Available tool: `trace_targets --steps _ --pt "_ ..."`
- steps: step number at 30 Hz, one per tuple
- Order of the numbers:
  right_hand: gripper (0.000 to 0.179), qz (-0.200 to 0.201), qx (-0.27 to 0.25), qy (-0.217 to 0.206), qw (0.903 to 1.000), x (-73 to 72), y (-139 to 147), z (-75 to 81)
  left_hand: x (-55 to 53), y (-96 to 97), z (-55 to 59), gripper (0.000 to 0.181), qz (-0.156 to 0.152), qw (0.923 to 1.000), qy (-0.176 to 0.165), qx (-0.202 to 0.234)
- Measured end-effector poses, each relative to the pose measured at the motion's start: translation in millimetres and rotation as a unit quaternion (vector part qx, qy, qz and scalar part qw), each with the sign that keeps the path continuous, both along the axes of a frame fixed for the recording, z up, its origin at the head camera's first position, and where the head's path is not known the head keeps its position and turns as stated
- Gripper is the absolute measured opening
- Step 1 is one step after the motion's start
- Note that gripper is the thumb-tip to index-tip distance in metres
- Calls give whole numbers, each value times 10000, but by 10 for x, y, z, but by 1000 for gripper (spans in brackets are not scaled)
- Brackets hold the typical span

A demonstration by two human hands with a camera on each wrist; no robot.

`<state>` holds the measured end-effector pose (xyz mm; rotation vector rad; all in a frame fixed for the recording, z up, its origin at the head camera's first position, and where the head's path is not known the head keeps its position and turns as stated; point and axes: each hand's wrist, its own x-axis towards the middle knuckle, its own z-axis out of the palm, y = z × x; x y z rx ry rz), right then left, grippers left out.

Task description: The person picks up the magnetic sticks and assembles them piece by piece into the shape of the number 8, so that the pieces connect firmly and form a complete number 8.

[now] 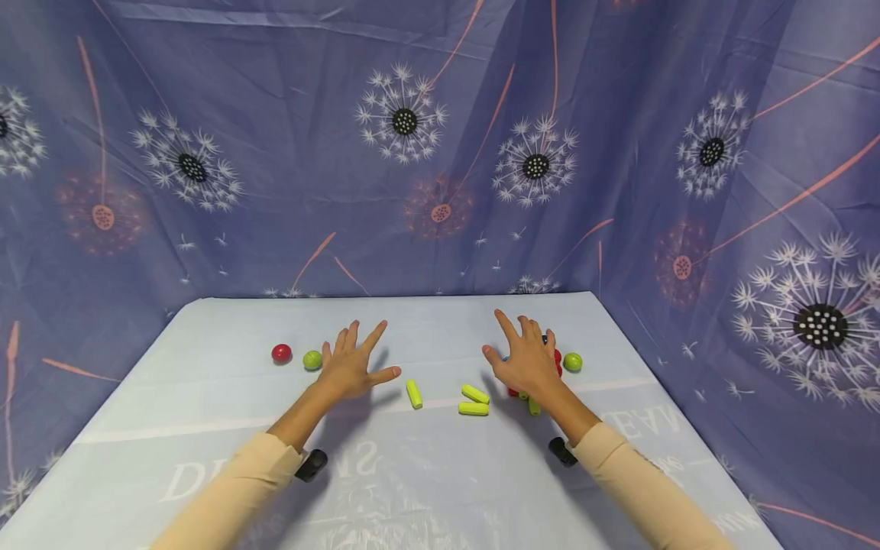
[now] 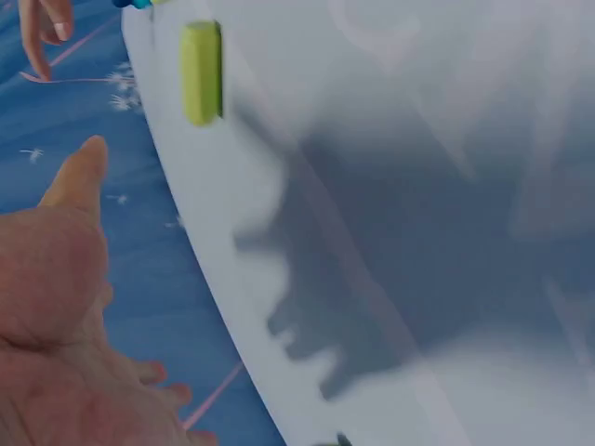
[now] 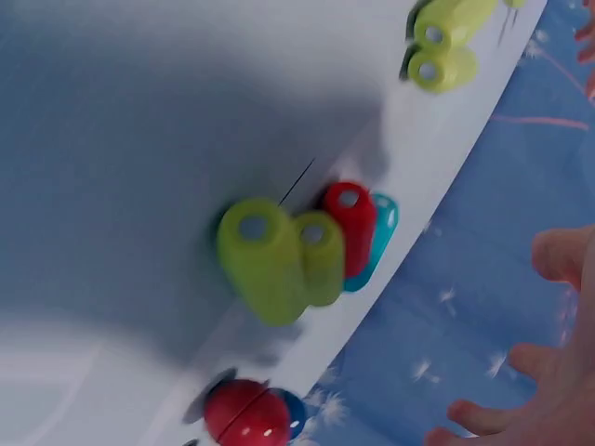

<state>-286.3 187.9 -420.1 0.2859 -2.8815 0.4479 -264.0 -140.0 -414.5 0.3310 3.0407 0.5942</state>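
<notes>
My left hand (image 1: 349, 369) hovers over the table with fingers spread, holding nothing. Close to its little-finger side is a green ball (image 1: 312, 360); off its thumb lies a yellow-green rod (image 1: 414, 394). The right hand (image 1: 529, 368), also spread and holding nothing, hangs above a cluster of coloured pieces, partly hiding it in the head view. In the right wrist view this cluster has two green rods (image 3: 262, 265) with grey round ends, a red rod (image 3: 350, 228), a teal rod (image 3: 383, 242) and a red ball (image 3: 246, 412) with something blue behind it.
A red ball (image 1: 281, 353) sits at the table's left. Two more yellow-green rods (image 1: 473, 409) lie between the hands, and another green ball (image 1: 573, 361) rests right of the cluster. A dandelion-patterned curtain (image 1: 309, 153) borders the white-covered table (image 1: 426, 489) at back and right.
</notes>
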Motion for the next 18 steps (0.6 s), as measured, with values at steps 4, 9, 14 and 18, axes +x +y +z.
trace_targets --steps 4,9,14,18 --pt "74 -92 -262 72 9996 -41 134 -1 41 73 17 88 -289 9984 -224 434" --pt "73 -90 -651 134 9977 -72 298 6 92 144 69 85 -603 9932 -622 778" --pt "68 -128 -1138 200 9932 -80 475 22 96 180 91 81 -789 9852 -1066 1083" --pt "66 -343 -1400 145 9895 -64 627 24 90 207 74 81 -777 9803 -1289 1281"
